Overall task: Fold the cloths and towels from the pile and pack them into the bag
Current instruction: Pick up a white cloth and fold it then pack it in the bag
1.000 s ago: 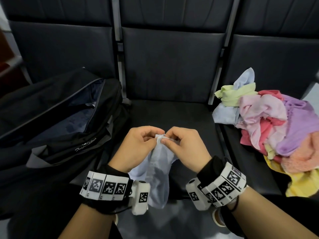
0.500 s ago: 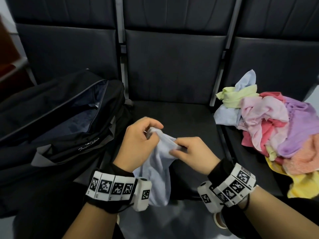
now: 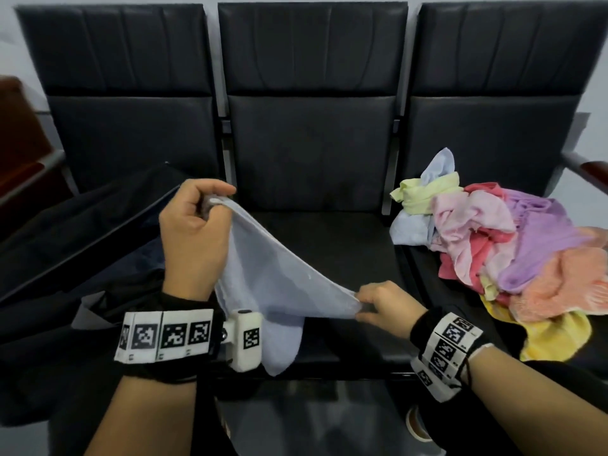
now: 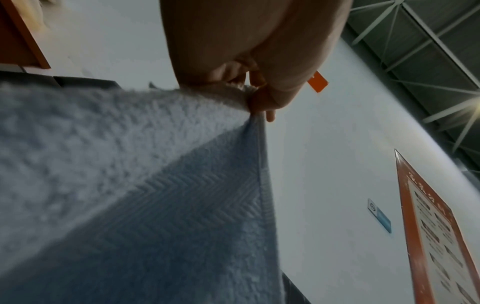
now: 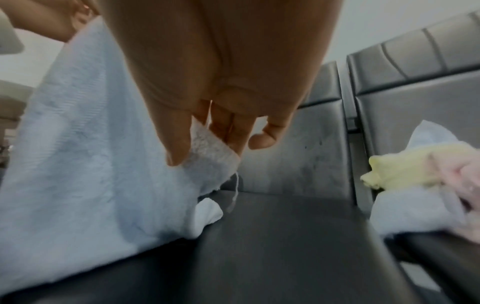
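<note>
Hands, left (image 3: 194, 232) and right (image 3: 383, 304), pinching pale blue towel (image 3: 269, 278), black bag (image 3: 82, 238) unzipped, contents unclear.

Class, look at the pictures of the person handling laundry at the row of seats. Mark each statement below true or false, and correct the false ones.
1. Both hands pinch the light blue towel. True: the left hand holds one corner high, the right hand another lower down.
2. The pile of cloths lies on the middle seat. False: it lies on the right-hand seat; the middle seat is beneath the towel.
3. The black bag stands zipped shut. False: its opening gapes, showing a dark lining.
4. The towel is already folded into a neat square. False: it hangs stretched between the hands, unfolded.
5. A yellow-green cloth lies at the pile's far edge. True.
</note>
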`<state>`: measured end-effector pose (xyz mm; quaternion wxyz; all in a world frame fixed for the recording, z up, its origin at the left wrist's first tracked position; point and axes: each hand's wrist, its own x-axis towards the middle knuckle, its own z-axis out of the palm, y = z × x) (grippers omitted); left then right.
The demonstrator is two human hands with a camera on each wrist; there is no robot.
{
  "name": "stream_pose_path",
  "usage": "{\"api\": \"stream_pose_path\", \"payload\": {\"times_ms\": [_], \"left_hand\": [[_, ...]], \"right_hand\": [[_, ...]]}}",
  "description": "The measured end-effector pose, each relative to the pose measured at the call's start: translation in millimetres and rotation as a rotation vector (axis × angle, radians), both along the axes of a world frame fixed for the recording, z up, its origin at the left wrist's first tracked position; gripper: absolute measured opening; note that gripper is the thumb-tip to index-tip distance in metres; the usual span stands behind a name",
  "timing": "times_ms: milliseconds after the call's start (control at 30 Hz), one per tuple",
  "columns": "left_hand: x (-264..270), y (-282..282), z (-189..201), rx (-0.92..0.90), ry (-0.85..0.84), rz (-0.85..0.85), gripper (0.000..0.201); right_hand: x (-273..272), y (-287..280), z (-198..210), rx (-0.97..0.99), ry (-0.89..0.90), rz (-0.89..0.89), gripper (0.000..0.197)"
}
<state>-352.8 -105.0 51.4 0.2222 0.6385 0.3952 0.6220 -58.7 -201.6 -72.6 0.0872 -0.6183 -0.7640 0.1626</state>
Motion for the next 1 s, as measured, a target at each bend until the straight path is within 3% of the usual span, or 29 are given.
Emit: {"api": "stream_pose_path", "payload": {"times_ms": [267,467,700,867,1000], "left_hand": [[-18.0,8.8,10.2,-0.025,0.006,0.09,0.03],[-26.6,12.5,16.8,-0.047,0.046,0.163,0.028],[-37.2,8.9,24.3,-0.014,0.036,0.235,0.026],[-40.3,9.1,28.3,0.015,0.024,0.256,0.025],[-37.7,21.3,23.1,-0.039,0.013,0.241,0.025]], "right_hand": [[26.8,-3.7,56.1,0.298,-0.122,-0.103,0.017],[31.0,-12.2,109.3,0.608,-0.191,-0.113,0.002],[39.8,-17.6,126.3,0.659,0.462,-0.344,0.006],[44.6,-18.4,138.8,0.7,0.654,-0.363,0.018],[48.7,-7.2,142.9,0.682,0.697,-0.429,0.015]]}}
